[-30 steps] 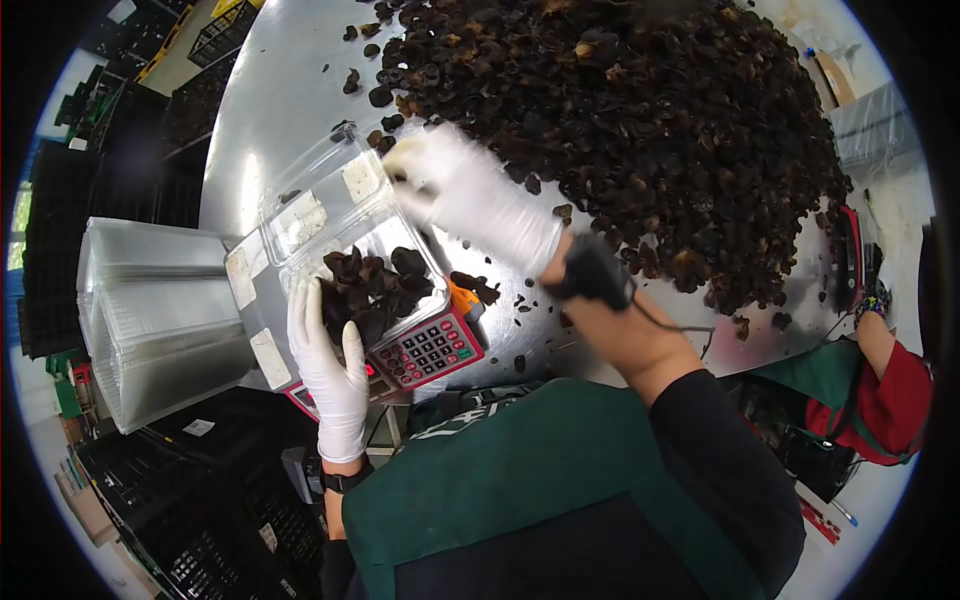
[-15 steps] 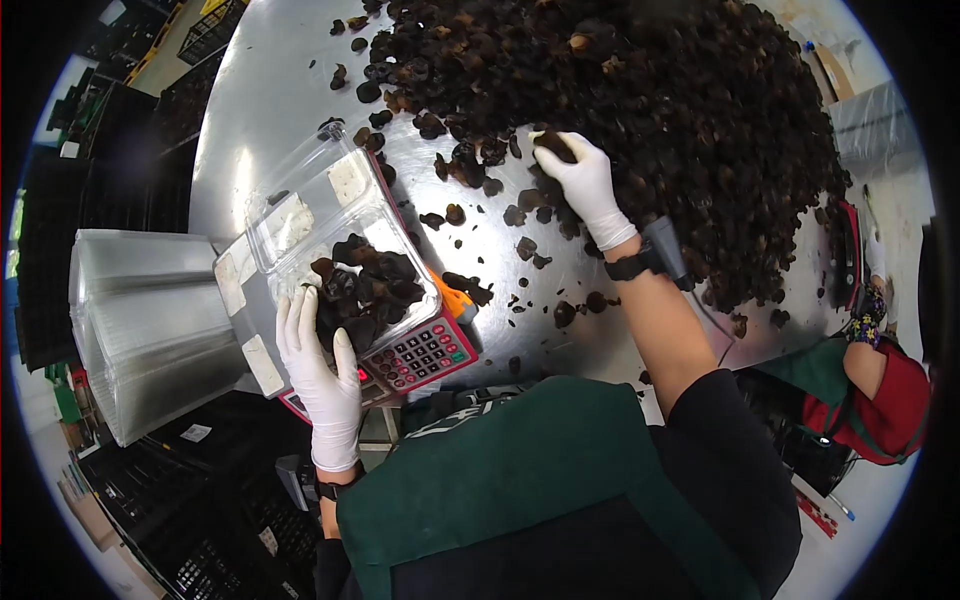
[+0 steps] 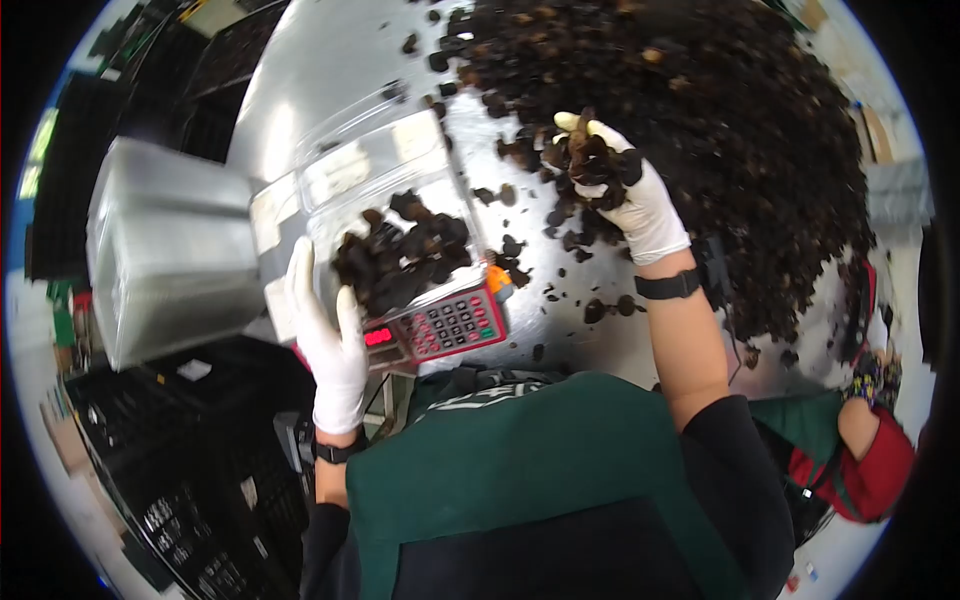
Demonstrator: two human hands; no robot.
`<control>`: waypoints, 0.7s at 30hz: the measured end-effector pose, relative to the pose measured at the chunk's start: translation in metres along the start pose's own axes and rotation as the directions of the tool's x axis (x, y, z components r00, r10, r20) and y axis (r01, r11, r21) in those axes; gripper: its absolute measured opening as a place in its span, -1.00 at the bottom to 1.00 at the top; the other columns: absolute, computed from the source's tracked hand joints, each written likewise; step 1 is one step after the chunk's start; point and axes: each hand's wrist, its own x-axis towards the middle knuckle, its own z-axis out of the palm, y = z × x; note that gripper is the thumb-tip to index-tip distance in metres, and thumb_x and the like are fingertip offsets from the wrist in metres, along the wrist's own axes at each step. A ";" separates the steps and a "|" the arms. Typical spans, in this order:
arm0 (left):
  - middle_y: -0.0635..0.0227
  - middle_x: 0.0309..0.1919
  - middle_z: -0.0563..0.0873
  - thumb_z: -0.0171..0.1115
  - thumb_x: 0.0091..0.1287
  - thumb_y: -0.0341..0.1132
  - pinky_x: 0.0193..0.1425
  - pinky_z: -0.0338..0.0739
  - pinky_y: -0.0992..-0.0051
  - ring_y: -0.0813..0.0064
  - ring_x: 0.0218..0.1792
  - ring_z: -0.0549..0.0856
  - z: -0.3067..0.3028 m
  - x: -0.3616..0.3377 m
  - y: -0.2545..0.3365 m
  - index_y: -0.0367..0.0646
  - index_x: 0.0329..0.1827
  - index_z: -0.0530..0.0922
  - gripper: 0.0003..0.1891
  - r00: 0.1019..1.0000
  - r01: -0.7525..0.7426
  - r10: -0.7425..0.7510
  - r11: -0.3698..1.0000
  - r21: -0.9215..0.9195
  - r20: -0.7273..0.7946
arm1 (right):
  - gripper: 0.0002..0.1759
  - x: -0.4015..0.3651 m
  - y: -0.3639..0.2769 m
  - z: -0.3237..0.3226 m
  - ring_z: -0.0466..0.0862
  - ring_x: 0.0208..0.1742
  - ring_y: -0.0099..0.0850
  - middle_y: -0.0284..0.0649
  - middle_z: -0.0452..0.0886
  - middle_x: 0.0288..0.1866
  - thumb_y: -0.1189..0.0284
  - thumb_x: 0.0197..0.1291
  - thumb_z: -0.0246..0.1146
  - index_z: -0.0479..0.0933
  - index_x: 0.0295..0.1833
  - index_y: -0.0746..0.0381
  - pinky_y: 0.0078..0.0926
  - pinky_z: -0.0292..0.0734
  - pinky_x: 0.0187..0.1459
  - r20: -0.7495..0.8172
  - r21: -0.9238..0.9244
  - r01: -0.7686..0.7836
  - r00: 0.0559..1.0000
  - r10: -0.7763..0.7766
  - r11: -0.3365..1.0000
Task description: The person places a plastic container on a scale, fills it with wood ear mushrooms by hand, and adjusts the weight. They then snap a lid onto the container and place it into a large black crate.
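Note:
My right hand point(image 3: 632, 196), in a white glove, is closed around a clump of dark brown wood ear mushrooms point(image 3: 588, 165), held palm up at the near edge of a large pile point(image 3: 710, 150) of them. My left hand point(image 3: 332, 345), gloved too, has its fingers stretched and spread at the left side of a clear plastic clamshell box point(image 3: 456, 200). More wood ears point(image 3: 400, 255) lie in that box. The box sits on a weighing scale point(image 3: 450, 328) with a red keypad panel and a lit red display.
A tall stack of clear plastic boxes point(image 3: 170, 255) stands left of the scale. Loose mushroom pieces point(image 3: 597, 310) dot the steel table point(image 3: 300, 75). Black crates point(image 3: 190, 470) fill the lower left. At the far right, another person point(image 3: 880, 465) in a red sleeve works at the table.
My right hand has turned palm up and lifted a larger clump of mushrooms from the pile's edge. My left hand stays by the box, fingers spread wider. The whole view has shifted.

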 end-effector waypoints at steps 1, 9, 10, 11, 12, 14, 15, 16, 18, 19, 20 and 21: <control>0.00 0.40 0.46 0.10 0.44 -0.44 0.56 0.21 0.20 0.01 0.44 0.42 -0.003 0.000 -0.007 -0.34 0.51 0.30 -0.44 1.000 0.012 -0.012 1.000 0.011 -0.025 | -0.55 0.006 0.003 0.022 0.74 -0.24 -0.49 -0.10 0.74 -0.14 0.27 0.48 0.17 0.54 0.30 0.36 -0.61 0.63 -0.30 -0.064 -0.126 0.029 0.997 -0.037 0.992; 0.06 0.44 0.44 0.20 0.40 -0.41 0.56 0.24 0.22 0.17 0.47 0.41 -0.010 0.000 -0.004 -0.25 0.54 0.28 -0.37 0.996 0.079 -0.081 0.994 -0.069 -0.024 | -0.52 0.051 0.083 0.130 0.69 -0.05 -0.33 -0.14 0.70 -0.01 0.19 0.32 0.29 0.58 0.21 0.26 -0.38 0.59 0.05 0.535 -0.796 0.502 0.845 0.005 0.339; 0.04 0.45 0.43 0.24 0.36 -0.42 0.56 0.24 0.21 0.15 0.47 0.41 -0.006 0.000 0.001 -0.25 0.56 0.26 -0.33 0.994 0.105 -0.101 0.981 -0.161 0.033 | -0.47 0.055 0.099 0.125 0.65 0.11 -0.22 -0.12 0.67 0.11 0.12 0.31 0.29 0.56 0.28 0.20 -0.28 0.55 0.16 0.647 -0.761 0.647 0.762 -0.021 0.035; 0.03 0.46 0.41 0.27 0.33 -0.43 0.56 0.25 0.20 0.13 0.46 0.41 -0.001 0.001 0.004 -0.25 0.57 0.24 -0.28 0.989 0.134 -0.115 0.959 -0.251 0.088 | -0.42 0.058 0.113 0.113 0.60 0.20 -0.15 -0.11 0.65 0.17 0.09 0.28 0.32 0.53 0.33 0.15 -0.21 0.50 0.24 0.673 -0.731 0.663 0.740 -0.011 -0.163; 0.01 0.46 0.40 0.30 0.30 -0.44 0.56 0.26 0.19 0.10 0.47 0.40 0.002 0.002 0.004 -0.25 0.58 0.23 -0.25 0.991 0.093 -0.070 0.975 -0.200 0.118 | -0.40 0.056 0.109 0.120 0.62 0.19 -0.15 -0.11 0.65 0.18 0.09 0.26 0.33 0.53 0.34 0.13 -0.21 0.52 0.23 0.649 -0.755 0.643 0.761 -0.006 -0.125; -0.03 0.44 0.41 0.35 0.25 -0.43 0.55 0.29 0.18 0.05 0.46 0.41 0.013 0.000 -0.004 -0.24 0.58 0.21 -0.19 0.988 0.026 -0.003 0.989 -0.146 0.155 | -0.39 0.052 0.095 0.131 0.64 0.14 -0.13 -0.08 0.65 0.14 0.10 0.24 0.35 0.53 0.34 0.13 -0.20 0.53 0.22 0.600 -0.800 0.599 0.800 -0.026 -0.033; -0.02 0.40 0.44 0.38 0.24 -0.41 0.55 0.30 0.18 0.05 0.45 0.42 0.016 -0.001 -0.004 -0.23 0.57 0.23 -0.20 0.990 0.046 -0.027 0.990 -0.133 0.142 | -0.40 0.050 0.087 0.132 0.65 0.10 -0.10 -0.04 0.66 0.09 0.10 0.23 0.36 0.54 0.32 0.14 -0.19 0.52 0.21 0.571 -0.820 0.572 0.819 -0.054 0.022; -0.01 0.39 0.46 0.42 0.22 -0.37 0.53 0.31 0.17 0.05 0.43 0.43 0.016 0.001 -0.005 -0.23 0.56 0.25 -0.18 0.986 0.086 -0.063 0.985 -0.151 0.151 | -0.38 0.046 0.076 0.135 0.68 0.06 -0.15 -0.05 0.67 0.10 0.10 0.24 0.37 0.53 0.35 0.15 -0.26 0.56 0.17 0.494 -0.863 0.494 0.869 -0.024 0.104; 0.02 0.36 0.49 0.49 0.18 -0.30 0.49 0.34 0.17 0.04 0.40 0.46 0.016 0.005 -0.004 -0.21 0.54 0.28 -0.15 0.979 0.117 -0.096 0.987 -0.113 0.178 | -0.44 0.049 0.075 0.122 0.68 0.12 -0.19 -0.07 0.66 0.16 0.17 0.33 0.31 0.51 0.37 0.15 -0.30 0.56 0.22 0.492 -0.854 0.475 0.870 0.030 0.212; 0.02 0.35 0.50 0.52 0.16 -0.27 0.47 0.35 0.17 0.04 0.39 0.47 0.014 0.009 -0.002 -0.20 0.54 0.29 -0.13 0.977 0.105 -0.092 0.993 -0.056 0.194 | -0.48 0.050 0.079 0.116 0.66 0.19 -0.19 -0.07 0.64 0.22 0.20 0.36 0.28 0.52 0.37 0.15 -0.30 0.53 0.27 0.491 -0.853 0.461 0.868 0.077 0.244; 0.03 0.34 0.51 0.55 0.13 -0.24 0.46 0.36 0.17 0.04 0.37 0.48 0.011 0.013 0.001 -0.20 0.53 0.30 -0.12 0.973 0.089 -0.087 0.996 0.000 0.212 | -0.50 0.048 0.081 0.112 0.63 0.24 -0.20 -0.08 0.62 0.27 0.22 0.38 0.25 0.52 0.37 0.15 -0.30 0.49 0.31 0.472 -0.858 0.433 0.877 0.091 0.275; 0.03 0.33 0.52 0.56 0.12 -0.22 0.44 0.36 0.18 0.04 0.36 0.49 0.009 0.018 0.005 -0.19 0.52 0.32 -0.11 0.974 0.053 -0.066 0.997 0.062 0.217 | -0.52 0.044 0.081 0.114 0.60 0.30 -0.20 -0.08 0.60 0.31 0.24 0.40 0.23 0.53 0.37 0.15 -0.29 0.46 0.35 0.453 -0.862 0.406 0.886 0.103 0.303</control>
